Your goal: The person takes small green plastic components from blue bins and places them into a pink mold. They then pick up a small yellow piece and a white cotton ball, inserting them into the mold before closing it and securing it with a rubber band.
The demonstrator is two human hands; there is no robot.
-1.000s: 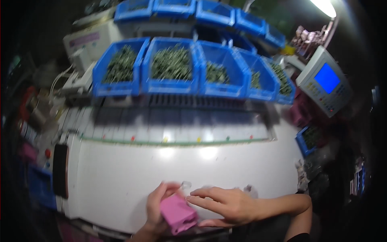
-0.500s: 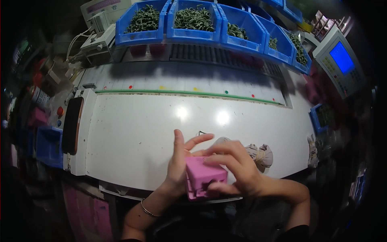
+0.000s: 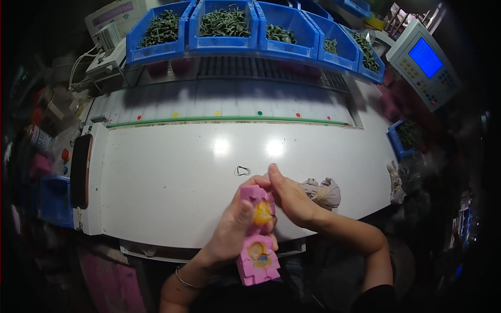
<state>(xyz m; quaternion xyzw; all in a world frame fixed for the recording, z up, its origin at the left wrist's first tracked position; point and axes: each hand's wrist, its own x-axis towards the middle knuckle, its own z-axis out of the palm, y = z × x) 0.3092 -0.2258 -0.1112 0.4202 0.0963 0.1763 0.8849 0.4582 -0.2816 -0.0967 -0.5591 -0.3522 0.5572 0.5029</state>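
My left hand [image 3: 227, 232] is closed on a pink block-shaped mold, parted into two halves. The upper half [image 3: 250, 193] rests in that hand with a glossy yellow piece [image 3: 263, 213] in its hollow. The lower half [image 3: 258, 272] hangs toward me, its stepped inner face up and its round cavity stained yellowish, with a bluish patch. My right hand [image 3: 296, 202] is beside the upper half, one finger stretched out past it; its other fingers are mostly hidden. A tied grey cloth bundle [image 3: 329, 194] lies just beyond my right hand.
A thin black loop [image 3: 242, 170] lies on the white table [image 3: 167, 214]. Blue bins [image 3: 224, 44] of small green pieces line the back. A keypad device [image 3: 425, 62] with a blue screen stands far right. A dark phone-like slab [image 3: 81, 169] is at left.
The pink mold has come apart, showing the yellow piece and the lower cavity. My right hand has left its top and turned beside it. The whole view has shifted slightly.
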